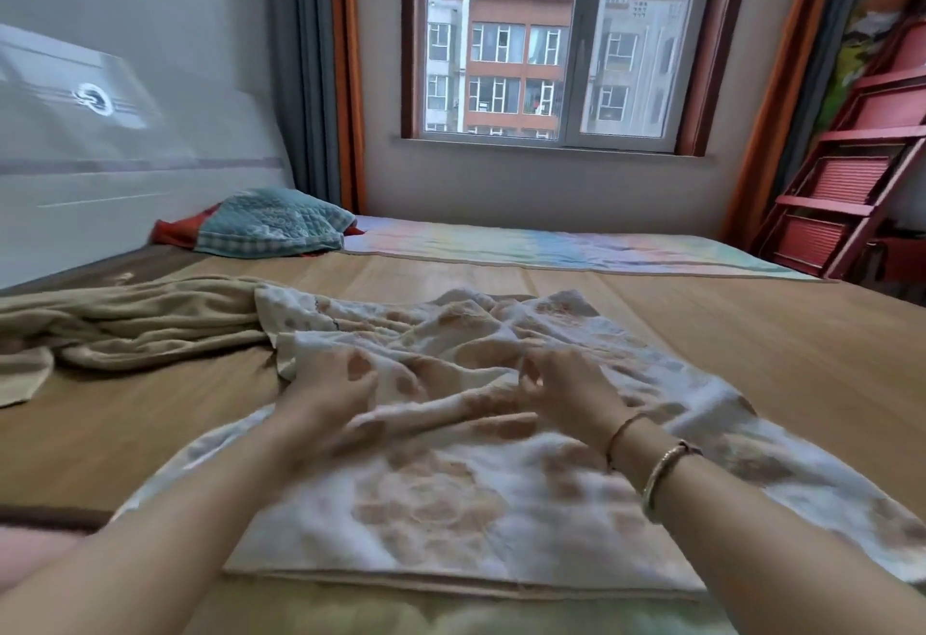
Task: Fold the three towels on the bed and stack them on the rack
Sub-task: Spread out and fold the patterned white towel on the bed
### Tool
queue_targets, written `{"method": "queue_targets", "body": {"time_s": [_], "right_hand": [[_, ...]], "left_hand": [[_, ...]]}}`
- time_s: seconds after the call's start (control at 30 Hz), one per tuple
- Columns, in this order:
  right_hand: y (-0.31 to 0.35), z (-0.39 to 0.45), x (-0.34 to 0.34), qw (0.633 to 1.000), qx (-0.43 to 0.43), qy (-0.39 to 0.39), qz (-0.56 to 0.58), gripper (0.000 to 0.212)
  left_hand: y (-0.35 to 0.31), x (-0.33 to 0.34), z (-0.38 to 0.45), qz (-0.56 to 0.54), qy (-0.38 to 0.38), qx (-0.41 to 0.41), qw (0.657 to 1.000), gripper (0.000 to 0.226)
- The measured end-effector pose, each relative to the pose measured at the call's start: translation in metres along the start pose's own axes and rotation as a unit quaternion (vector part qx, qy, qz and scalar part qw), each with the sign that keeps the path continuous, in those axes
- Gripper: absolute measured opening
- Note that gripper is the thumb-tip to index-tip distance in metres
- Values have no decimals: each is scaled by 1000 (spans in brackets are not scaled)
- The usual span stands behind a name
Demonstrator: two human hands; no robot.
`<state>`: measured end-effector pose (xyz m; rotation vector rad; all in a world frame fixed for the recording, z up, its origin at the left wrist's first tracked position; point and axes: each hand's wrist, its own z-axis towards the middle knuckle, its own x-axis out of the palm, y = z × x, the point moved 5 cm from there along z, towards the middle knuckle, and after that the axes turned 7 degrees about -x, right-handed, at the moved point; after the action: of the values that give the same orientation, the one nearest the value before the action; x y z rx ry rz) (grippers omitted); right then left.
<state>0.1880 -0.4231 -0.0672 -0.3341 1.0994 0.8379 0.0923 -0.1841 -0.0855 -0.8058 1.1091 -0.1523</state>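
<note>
Both grips loose: left hand (330, 396) and right hand (566, 389) flat on patterned towel (451, 494), part-folded; beige towel (130, 324) unfolded; rack (852, 168) bare.

A teal pillow (273, 223) lies below the window (556, 40).

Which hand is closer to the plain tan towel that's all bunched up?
Left. The left hand rests on the flowered towel, a short way from the bunched tan towel. The right hand lies further over, on the flowered towel's other side.
</note>
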Motion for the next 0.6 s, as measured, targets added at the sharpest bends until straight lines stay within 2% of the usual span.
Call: {"method": "queue_targets", "body": {"time_s": [0.1, 0.17, 0.23, 0.3, 0.33, 0.4, 0.47, 0.57, 0.6], "right_hand": [[33, 67, 38, 997, -39, -8, 60, 19], [56, 104, 62, 991, -61, -10, 123, 17], [77, 140, 90, 980, -67, -13, 188, 15], [95, 169, 116, 972, -55, -4, 230, 15], [104, 185, 130, 969, -55, -1, 241, 16], [122, 214, 155, 966, -61, 13, 252, 15], [133, 236, 176, 958, -48, 57, 278, 17], [139, 253, 210, 955, -41, 147, 255, 51], [138, 259, 224, 955, -36, 165, 243, 56]], "left_hand": [[60, -28, 45, 12, -109, -136, 985, 25], [91, -39, 69, -53, -139, -195, 969, 32], [120, -35, 98, -182, -96, -244, 948, 37], [145, -23, 125, -292, -47, -288, 911, 45], [154, -19, 138, -320, -43, -291, 901, 49], [166, -14, 165, -314, -24, -287, 905, 59], [160, -10, 177, -302, 8, -277, 912, 47], [156, -3, 192, -295, 35, -268, 917, 23], [163, 2, 202, -298, 27, -256, 919, 20]]}}
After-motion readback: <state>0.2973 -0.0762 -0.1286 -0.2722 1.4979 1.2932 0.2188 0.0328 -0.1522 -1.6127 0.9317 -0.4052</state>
